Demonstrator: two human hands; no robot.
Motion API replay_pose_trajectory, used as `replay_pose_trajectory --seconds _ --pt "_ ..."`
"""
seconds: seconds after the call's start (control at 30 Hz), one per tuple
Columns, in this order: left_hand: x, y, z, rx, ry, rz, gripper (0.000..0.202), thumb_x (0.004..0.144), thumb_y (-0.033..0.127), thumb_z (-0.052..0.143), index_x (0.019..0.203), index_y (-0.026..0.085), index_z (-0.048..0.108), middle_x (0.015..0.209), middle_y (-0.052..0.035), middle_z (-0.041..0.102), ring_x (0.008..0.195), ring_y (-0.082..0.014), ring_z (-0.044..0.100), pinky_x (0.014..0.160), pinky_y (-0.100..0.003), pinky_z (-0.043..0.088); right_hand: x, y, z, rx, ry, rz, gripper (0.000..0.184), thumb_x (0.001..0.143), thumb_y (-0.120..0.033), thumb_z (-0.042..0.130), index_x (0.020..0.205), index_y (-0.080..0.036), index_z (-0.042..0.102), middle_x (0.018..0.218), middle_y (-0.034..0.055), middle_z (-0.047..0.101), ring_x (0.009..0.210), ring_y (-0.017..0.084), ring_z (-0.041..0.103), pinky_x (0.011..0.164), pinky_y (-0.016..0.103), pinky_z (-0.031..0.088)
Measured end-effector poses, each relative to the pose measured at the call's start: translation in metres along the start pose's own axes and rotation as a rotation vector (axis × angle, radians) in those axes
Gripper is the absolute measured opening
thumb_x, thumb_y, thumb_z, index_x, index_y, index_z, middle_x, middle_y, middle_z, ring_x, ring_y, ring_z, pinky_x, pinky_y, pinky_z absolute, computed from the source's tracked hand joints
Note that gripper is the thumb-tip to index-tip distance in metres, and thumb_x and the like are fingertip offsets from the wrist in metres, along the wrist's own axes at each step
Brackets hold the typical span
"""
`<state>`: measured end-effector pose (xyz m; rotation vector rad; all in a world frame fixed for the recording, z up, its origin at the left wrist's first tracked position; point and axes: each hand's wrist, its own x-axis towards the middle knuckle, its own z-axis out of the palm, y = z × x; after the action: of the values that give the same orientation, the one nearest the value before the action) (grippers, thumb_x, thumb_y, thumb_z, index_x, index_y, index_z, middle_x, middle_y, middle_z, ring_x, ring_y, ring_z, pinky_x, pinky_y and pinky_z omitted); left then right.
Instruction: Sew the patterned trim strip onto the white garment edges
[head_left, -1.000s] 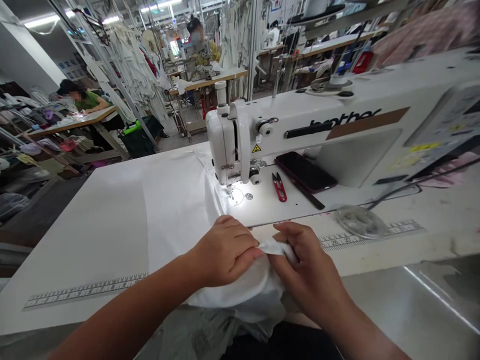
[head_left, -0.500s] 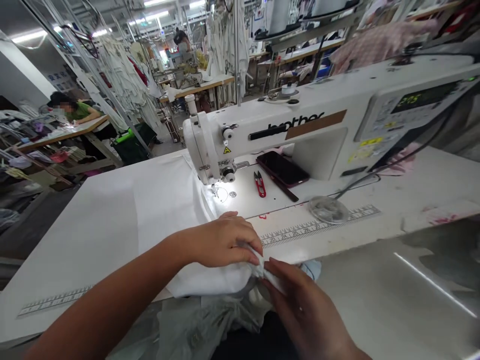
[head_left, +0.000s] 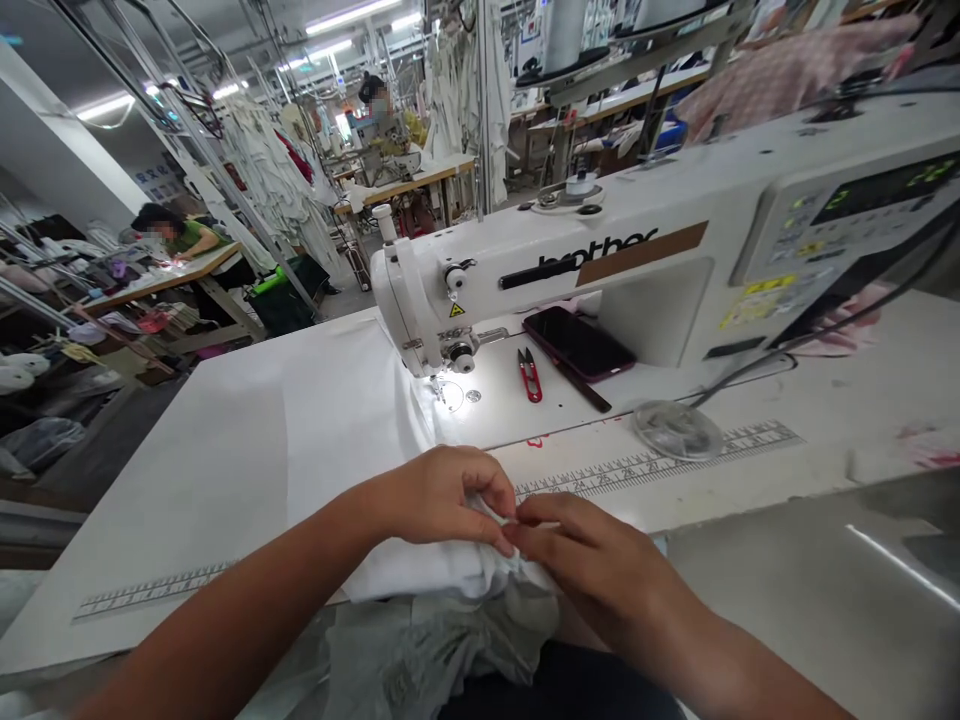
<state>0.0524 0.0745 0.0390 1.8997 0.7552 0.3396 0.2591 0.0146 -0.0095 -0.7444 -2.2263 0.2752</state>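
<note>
The left hand pinches white fabric bunched at the counter's near edge, and the right hand meets it, the fingers of both clamped on one small fold. Grey sheeting hangs below that edge. Farther right, red-handled thread snips and a phone lie on the counter, beside the head of a white Brother sewing machine.

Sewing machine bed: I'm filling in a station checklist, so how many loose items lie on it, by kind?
Thread snips: 1
Phone: 1
Dark rod: 1
Total: 3
</note>
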Motion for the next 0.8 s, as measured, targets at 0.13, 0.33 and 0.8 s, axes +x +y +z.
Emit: replay_pose_trajectory --seconds 0.13,0.33,0.8 --pt "-0.016 -0.018 0.019 0.048 0.307 0.081 0.058 0.067 0.037 0.082 0.112 0.019 0.050 0.112 -0.0118 0.064 0.112 -0.0248 0.059 0.095 -0.042 0.050 0.005 0.005 -0.008 -0.177 -0.039 -0.217 0.022 0.097 -0.015 0.044 0.107 -0.015 0.063 0.096 0.0064 0.067 0.097 0.020 0.058 0.081 0.032 0.052" --pt "-0.077 -0.056 -0.003 0.798 0.410 -0.261 0.072 0.090 0.053 0.051 0.147 0.019 0.024 0.154 -0.0185 0.027 0.144 -0.0370 0.015 0.110 -0.071 0.014 0.000 0.003 0.004 -0.261 -0.231 -0.304 0.025 0.096 -0.015 0.041 0.100 -0.017 0.065 0.108 0.0053 0.067 0.113 0.025 0.051 0.101 0.038 0.039" --pt "-0.030 -0.055 -0.008 0.805 0.664 -0.070 0.020 0.094 0.019 0.040 0.106 0.015 0.055 0.123 -0.0125 0.061 0.121 -0.0224 0.053 0.110 -0.051 0.036 0.021 -0.022 0.031 -0.374 -0.323 -0.305 0.014 0.084 -0.026 0.058 0.094 -0.018 0.064 0.093 0.0057 0.067 0.093 0.023 0.053 0.098 0.041 0.039"
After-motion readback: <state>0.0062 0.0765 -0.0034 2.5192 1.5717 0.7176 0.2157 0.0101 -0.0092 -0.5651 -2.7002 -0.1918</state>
